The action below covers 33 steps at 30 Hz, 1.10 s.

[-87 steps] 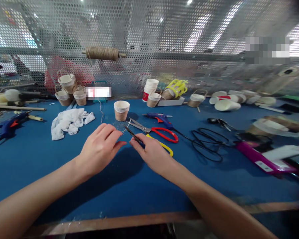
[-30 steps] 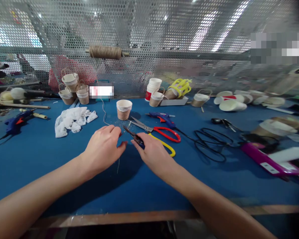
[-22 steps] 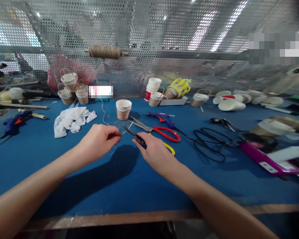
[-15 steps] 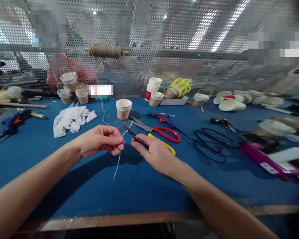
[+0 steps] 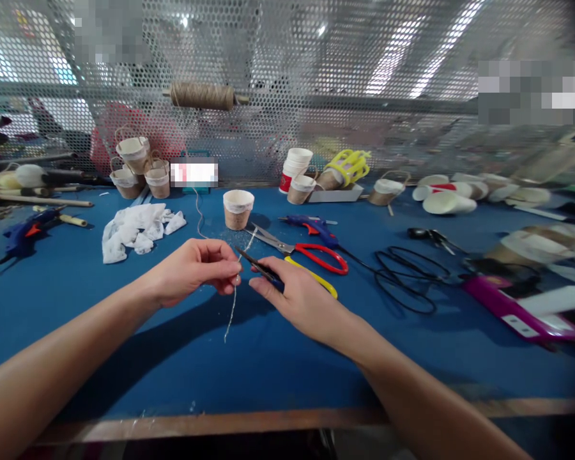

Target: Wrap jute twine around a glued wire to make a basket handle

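Head view: two hands (image 5: 202,268) (image 5: 301,292) hold one string (image 5: 232,310), one dark-bladed tool (image 5: 257,263).

Across our blue table (image 5: 163,377) we see a white-rimmed pot (image 5: 236,217), open-bladed scissors (image 5: 283,247), crumpled white material (image 5: 137,227), a blue glue gun (image 5: 321,231) beside the scissors, and a second glue gun (image 5: 22,235) at left.

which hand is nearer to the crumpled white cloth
Left. The left hand is to the right of the cloth and nearer the person; the right hand is farther right, past the left hand.
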Available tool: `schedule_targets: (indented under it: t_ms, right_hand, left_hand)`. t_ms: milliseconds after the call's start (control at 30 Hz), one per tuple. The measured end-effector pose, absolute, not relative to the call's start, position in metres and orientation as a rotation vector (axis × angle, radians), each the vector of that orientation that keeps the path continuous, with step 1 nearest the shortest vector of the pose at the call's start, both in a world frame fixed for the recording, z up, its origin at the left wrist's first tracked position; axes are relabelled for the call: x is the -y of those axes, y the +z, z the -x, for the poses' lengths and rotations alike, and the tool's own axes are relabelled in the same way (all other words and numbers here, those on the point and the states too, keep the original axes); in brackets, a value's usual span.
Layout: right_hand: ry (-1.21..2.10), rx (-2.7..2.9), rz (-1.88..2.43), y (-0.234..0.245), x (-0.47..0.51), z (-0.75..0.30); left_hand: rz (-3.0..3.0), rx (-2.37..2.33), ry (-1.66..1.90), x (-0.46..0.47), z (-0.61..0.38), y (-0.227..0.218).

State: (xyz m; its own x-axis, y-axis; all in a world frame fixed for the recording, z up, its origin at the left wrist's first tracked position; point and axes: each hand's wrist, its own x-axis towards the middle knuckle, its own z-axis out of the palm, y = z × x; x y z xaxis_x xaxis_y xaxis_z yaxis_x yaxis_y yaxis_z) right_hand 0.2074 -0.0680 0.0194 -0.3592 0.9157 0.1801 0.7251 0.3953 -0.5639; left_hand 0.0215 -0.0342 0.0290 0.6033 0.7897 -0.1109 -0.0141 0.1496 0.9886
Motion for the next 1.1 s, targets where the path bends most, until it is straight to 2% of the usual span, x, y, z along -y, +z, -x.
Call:
schedule_targets:
  t_ms: [167, 400, 500, 567, 733, 867, 1000, 1100]
  right_hand:
    - [0.571, 2.204, 1.397, 0.019, 0.068, -0.209]
    - [0.786, 2.243, 1.382, 0.023, 0.071, -0.209]
    - [0.745, 2.231, 1.390, 0.021, 0.068, -0.209]
    - [0.666, 2.173, 1.419, 0.019, 0.065, -0.210]
    - [0.511, 2.001, 1.515, 0.013, 0.060, -0.210]
    - [0.412, 1.996, 1.566, 0.011, 0.062, -0.205]
    - [0.327, 2.024, 1.625, 0.010, 0.062, -0.202]
    - [0.296, 2.067, 1.590, 0.009, 0.062, -0.203]
  left_hand:
    - [-1.340, -0.713, 0.665, 0.034, -0.020, 0.029]
    - [-1.469, -0.645, 0.538, 0.026, -0.012, 0.029]
    - [-1.546, -0.703, 0.544, 0.025, -0.012, 0.030]
    - [-1.742, -0.833, 0.640, 0.026, -0.013, 0.031]
    - [-2.623, -1.124, 1.221, 0.036, -0.019, 0.030]
    - [-2.976, -1.167, 1.151, 0.046, -0.029, 0.019]
    - [-2.799, -1.285, 1.077, 0.048, -0.034, 0.017]
    - [-2.246, -1.163, 0.867, 0.041, -0.027, 0.025]
